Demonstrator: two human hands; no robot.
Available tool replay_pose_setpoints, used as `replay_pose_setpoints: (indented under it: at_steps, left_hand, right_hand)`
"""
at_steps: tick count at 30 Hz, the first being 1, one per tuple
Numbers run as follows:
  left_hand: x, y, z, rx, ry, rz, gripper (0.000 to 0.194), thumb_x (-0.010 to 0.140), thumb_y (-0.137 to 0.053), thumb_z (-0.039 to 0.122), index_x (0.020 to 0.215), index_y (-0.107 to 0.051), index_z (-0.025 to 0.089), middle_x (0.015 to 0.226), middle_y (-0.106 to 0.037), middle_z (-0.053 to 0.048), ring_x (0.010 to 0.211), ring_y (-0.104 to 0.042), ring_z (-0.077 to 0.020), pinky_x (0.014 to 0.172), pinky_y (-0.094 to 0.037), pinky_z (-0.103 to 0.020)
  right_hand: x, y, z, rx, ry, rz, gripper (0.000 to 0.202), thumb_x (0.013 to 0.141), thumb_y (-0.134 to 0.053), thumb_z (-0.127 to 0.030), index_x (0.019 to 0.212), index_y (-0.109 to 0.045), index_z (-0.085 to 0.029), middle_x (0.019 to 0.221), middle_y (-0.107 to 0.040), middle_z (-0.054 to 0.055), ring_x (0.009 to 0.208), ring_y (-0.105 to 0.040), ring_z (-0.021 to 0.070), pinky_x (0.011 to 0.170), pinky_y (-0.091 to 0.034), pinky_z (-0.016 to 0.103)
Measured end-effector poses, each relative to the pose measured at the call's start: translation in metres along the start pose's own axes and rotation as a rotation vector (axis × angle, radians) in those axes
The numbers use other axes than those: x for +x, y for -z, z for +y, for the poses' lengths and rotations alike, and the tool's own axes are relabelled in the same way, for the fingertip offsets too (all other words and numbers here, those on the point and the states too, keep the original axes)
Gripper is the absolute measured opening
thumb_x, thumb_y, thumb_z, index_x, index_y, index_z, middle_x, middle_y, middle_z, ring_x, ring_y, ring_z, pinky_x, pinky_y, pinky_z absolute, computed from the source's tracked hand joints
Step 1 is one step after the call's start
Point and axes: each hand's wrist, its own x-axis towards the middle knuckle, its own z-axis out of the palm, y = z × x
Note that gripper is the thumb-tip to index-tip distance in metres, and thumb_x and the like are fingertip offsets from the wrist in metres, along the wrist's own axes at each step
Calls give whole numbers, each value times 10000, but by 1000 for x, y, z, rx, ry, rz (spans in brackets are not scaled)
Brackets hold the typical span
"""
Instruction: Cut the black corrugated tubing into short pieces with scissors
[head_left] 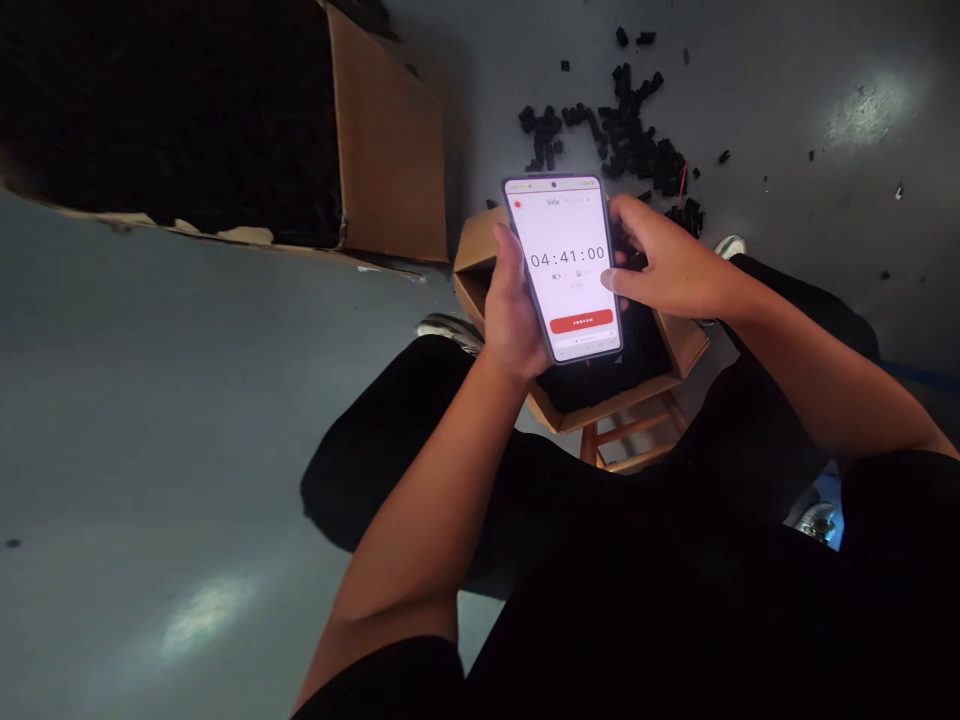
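A phone (566, 290) with a bright white screen shows the figures 04:41:00 and a red bar near its bottom. My left hand (514, 310) is wrapped round its left side, thumb along the edge. At the phone's right edge, my right hand (660, 262) has its thumb touching the side and its fingers curled partly behind, so both hands hold it. Under the phone, an open cardboard box (600, 412) with dark contents rests on a wooden stool (634, 430) between my knees; the phone and hands cover much of the box.
At the upper left stands a large cardboard box (390, 140) filled with dark material. Many small black pieces (634, 130) lie scattered on the grey floor (187, 400) beyond the phone. My legs flank the stool, with a shoe (730, 246) showing on the right.
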Motion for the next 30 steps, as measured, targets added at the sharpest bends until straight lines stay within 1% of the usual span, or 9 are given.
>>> replay_pose_setpoints:
  at_steps: [6, 10, 12, 14, 17, 21, 23, 26, 30]
  left_hand:
    - [-1, -2, 2, 10, -7, -13, 1051, 1040, -215, 953, 1729, -535, 226, 1584, -674, -219, 1633, -522, -537, 1125, -619, -723]
    - [-1, 0, 0, -53, -3, -26, 1022, 1026, -354, 950, 1678, -583, 197, 1573, -693, -234, 1654, -500, -536, 1175, -606, -704]
    - [0, 2, -2, -80, -3, -32, 999, 1046, -331, 931, 1662, -593, 190, 1569, -700, -231, 1657, -503, -523, 1190, -599, -701]
    - [2, 5, -4, -91, -10, -40, 993, 1074, -255, 909, 1652, -595, 177, 1557, -706, -227, 1653, -516, -508, 1191, -597, -701]
    - [5, 9, -9, -109, -35, -47, 977, 1090, -243, 897, 1619, -611, 163, 1550, -710, -223, 1645, -533, -495, 1211, -595, -677]
    - [10, 12, -14, -167, -77, -1, 910, 1076, -340, 909, 1527, -664, 188, 1510, -743, -202, 1629, -558, -484, 1233, -606, -648]
    - [11, 13, -13, -189, -76, -14, 897, 1049, -407, 925, 1496, -680, 196, 1481, -762, -200, 1616, -569, -490, 1234, -611, -653]
    - [12, 14, -11, -193, -46, -40, 907, 1025, -448, 941, 1478, -697, 195, 1456, -779, -199, 1609, -572, -501, 1240, -606, -663]
    - [11, 14, -11, -174, -84, -21, 871, 1053, -453, 914, 1492, -696, 201, 1456, -784, -180, 1606, -578, -498, 1231, -612, -659]
  right_hand:
    - [0, -1, 0, -2, 3, 3, 447, 832, -781, -88, 1177, -558, -263, 999, -571, 12, 994, -619, 221, 817, -560, 342]
    - [0, 0, 0, 6, 1, 1, 444, 832, -768, -73, 1176, -556, -256, 992, -570, 8, 971, -619, 213, 814, -555, 339]
    - [0, -1, 1, 4, 4, -3, 431, 839, -762, -74, 1171, -553, -252, 999, -572, 9, 971, -619, 208, 812, -551, 332]
    - [1, -1, 3, 0, 15, -1, 425, 846, -758, -77, 1177, -553, -247, 1011, -581, 12, 973, -619, 205, 819, -550, 331]
    - [2, -3, 6, -8, 37, -2, 425, 861, -746, -89, 1211, -560, -241, 1030, -609, 18, 988, -623, 211, 862, -565, 350]
    - [0, -6, 10, -9, 68, -21, 405, 895, -708, -111, 1255, -565, -229, 1097, -652, 31, 1044, -658, 224, 948, -583, 386]
    - [0, -6, 10, -13, 80, -32, 402, 907, -710, -127, 1271, -567, -221, 1129, -664, 38, 1052, -670, 224, 976, -586, 395]
    - [0, -5, 10, -20, 95, -25, 411, 917, -727, -155, 1295, -577, -215, 1155, -675, 43, 1060, -676, 223, 1010, -594, 408]
    - [1, -5, 12, -19, 113, -16, 460, 903, -754, -171, 1331, -589, -215, 1185, -682, 49, 1083, -681, 228, 1056, -611, 438]
